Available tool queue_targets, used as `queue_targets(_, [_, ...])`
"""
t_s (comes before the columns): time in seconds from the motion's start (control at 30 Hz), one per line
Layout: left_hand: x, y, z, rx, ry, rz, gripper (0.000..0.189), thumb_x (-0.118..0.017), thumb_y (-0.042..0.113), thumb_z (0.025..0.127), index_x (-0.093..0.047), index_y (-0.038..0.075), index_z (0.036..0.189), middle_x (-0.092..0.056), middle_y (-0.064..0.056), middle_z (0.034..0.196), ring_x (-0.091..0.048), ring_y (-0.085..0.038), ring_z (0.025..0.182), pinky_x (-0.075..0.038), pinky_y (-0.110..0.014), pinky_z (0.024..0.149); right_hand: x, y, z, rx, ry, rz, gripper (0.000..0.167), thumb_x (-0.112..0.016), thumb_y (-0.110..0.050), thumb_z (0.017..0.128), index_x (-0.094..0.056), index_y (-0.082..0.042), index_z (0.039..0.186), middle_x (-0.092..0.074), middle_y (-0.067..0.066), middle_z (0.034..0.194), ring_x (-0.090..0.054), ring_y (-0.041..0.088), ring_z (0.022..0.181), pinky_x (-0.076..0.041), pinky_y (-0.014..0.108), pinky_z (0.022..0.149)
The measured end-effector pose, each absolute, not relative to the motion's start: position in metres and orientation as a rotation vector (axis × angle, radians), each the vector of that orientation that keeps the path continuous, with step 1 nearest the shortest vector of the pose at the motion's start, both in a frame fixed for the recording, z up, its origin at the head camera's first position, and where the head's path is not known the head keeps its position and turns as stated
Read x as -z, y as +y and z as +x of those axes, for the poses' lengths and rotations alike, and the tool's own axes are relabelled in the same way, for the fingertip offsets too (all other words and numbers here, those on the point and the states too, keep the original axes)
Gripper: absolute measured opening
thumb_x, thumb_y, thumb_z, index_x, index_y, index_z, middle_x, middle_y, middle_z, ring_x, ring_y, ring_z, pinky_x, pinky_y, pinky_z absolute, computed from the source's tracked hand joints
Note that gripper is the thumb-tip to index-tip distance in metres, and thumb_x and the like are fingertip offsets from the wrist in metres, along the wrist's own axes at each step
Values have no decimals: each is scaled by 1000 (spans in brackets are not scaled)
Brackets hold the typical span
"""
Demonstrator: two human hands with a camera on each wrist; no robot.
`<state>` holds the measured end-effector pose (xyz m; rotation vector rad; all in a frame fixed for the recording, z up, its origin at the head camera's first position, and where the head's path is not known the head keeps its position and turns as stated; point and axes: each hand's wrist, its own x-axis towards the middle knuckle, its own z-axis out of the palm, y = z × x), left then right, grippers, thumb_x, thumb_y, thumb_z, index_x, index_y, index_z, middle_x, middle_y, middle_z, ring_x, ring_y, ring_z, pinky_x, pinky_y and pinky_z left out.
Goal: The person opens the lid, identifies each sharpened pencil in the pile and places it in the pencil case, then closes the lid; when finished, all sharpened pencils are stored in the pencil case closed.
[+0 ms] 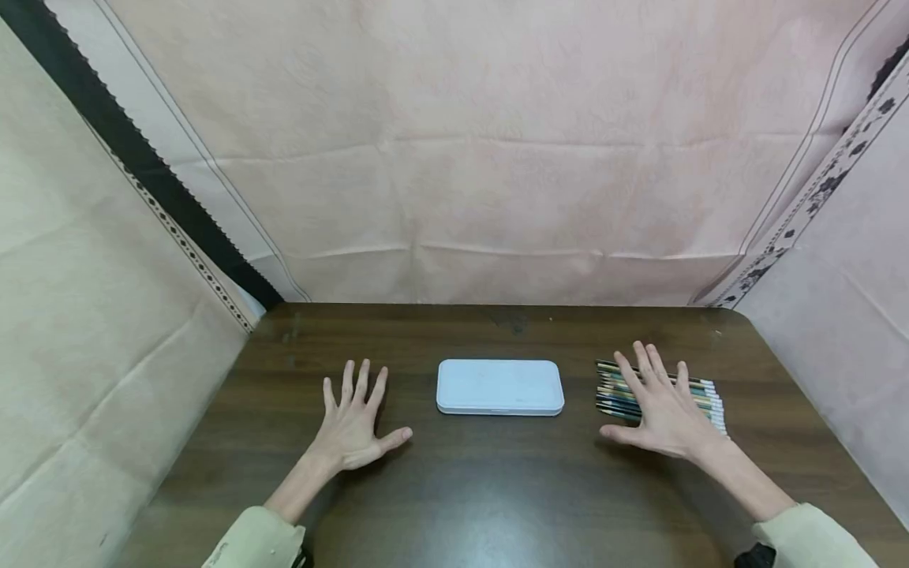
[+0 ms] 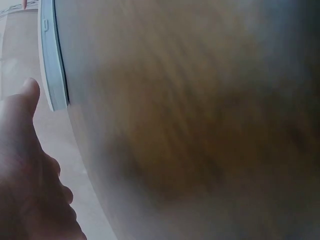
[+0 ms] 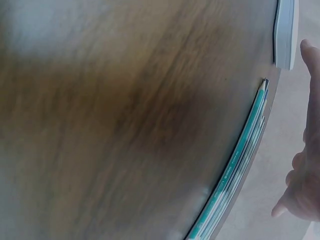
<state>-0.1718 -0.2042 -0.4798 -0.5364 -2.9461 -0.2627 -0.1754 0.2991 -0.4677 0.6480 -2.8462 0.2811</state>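
Observation:
A closed light-blue case (image 1: 500, 387), flat with rounded corners, lies in the middle of the table. To its left my left hand (image 1: 355, 430) is spread palm down with straight fingers, holding nothing. My right hand (image 1: 667, 414) is spread in the same way over a row of pencils (image 1: 616, 402) with dark green and teal barrels and white ends. In the right wrist view the pencils (image 3: 232, 172) lie side by side on the table, apart from that hand. The left wrist view shows the case's edge (image 2: 52, 60) beyond my left thumb.
The brown wooden table (image 1: 497, 489) has a glossy top. Pale cloth (image 1: 497, 197) hangs behind its far edge, and more cloth hangs along the left and right sides. Light-green sleeves (image 1: 259, 540) cover both forearms.

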Motion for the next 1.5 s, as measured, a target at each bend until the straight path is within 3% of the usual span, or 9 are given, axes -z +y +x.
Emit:
queue_targets(0.2, [482,-200,-172,338,-2925,-568,102,-62,66,87,-27,-1,156,-23,-28,158,-9,-46,147,-6,-69,109,469,299,-172,-318,-2808,694,114,-70,-69,79,-20,-7,160,-10,27,162,-5,39,149,-8,75,104])
queue_targets(0.33, [479,-194,-177,465,-2797,-608,79,-71,48,89,-48,-6,142,-56,-27,134,-51,-43,126,-37,-57,103,471,285,-178,-432,-2534,874,83,-63,-58,92,-45,1,147,-42,26,149,-42,41,135,-31,65,102])
queue_targets(0.43, [476,-184,-186,629,-2744,-613,59,-77,34,87,-61,-5,129,-67,-19,113,-65,-35,101,-51,-50,84,472,263,-188,-514,-2253,1031,54,-59,-41,99,-64,6,126,-65,23,121,-66,36,103,-51,55,80])
queue_targets(0.5, [474,-175,-195,749,-2771,-634,60,-79,31,85,-59,-3,131,-66,-15,114,-64,-30,99,-52,-47,81,474,245,-194,-567,-2139,1109,41,-61,-31,99,-69,5,116,-71,18,109,-69,30,88,-55,48,70])
queue_targets(0.6, [469,-161,-209,874,-2834,-695,79,-82,34,82,-47,-2,143,-55,-16,131,-54,-31,116,-45,-47,94,476,217,-202,-618,-2061,1217,31,-70,-21,93,-71,4,111,-71,16,107,-68,26,89,-54,44,71])
queue_targets(0.73, [469,-147,-221,949,-2878,-720,101,-87,37,75,-34,-1,151,-42,-19,147,-38,-35,131,-36,-51,104,485,191,-207,-627,-2069,1291,40,-82,-14,80,-71,3,115,-68,19,117,-65,31,104,-51,48,81])
queue_targets(0.87, [478,-139,-225,1022,-2899,-677,110,-92,37,70,-31,0,153,-40,-17,151,-35,-33,132,-35,-49,104,493,175,-210,-652,-2134,1288,51,-88,-12,72,-71,1,118,-66,17,122,-61,30,113,-48,50,89])
queue_targets(1.23, [495,-127,-224,1134,-2890,-658,99,-93,29,69,-39,4,148,-50,-14,138,-42,-30,122,-40,-46,98,509,156,-209,-594,-2138,1244,43,-89,-17,71,-73,-6,109,-68,6,110,-62,27,103,-47,48,87])
queue_targets(1.5, [499,-128,-226,1150,-2869,-610,95,-94,27,69,-41,9,146,-52,-12,134,-43,-29,121,-42,-46,96,508,158,-215,-499,-2132,1286,43,-89,-17,72,-72,-2,110,-68,9,112,-63,28,104,-50,47,87])
